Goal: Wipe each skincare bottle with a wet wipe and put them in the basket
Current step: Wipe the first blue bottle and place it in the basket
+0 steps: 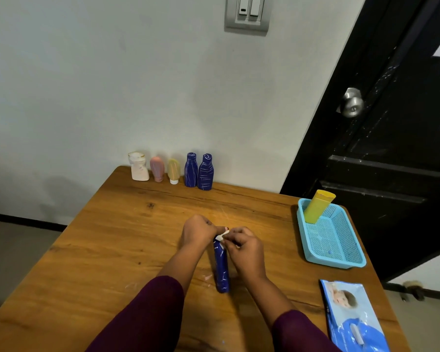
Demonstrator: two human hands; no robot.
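pale wall behind a brown wooden table, with a dark door to the right. along the back edge, left to right: a white waisted bottle with a clear cap, a pink tube standing on its cap, a yellowish tube with a white cap, and two dark blue bottles with white streaks, all upright, close together and not yet reached. at table centre, the left hand is closed around the top end of a third dark blue streaked bottle, which lies with its base toward the person; whether that base rests on the wood or is lifted cannot be told. the right hand is curled, its fingertips pinching a small white wet wipe against the bottle's neck. at right, a light blue mesh plastic basket holds one yellow bottle leaning in its far corner. nearer the person, a blue wet-wipe packet lies flat at the table's edge.

step in hand, by appearance: wiping the blue bottle, the second item of several. the next move would call for working the wipe down the body to the base, then carrying the bottle right to the basket, clear of the yellow one.
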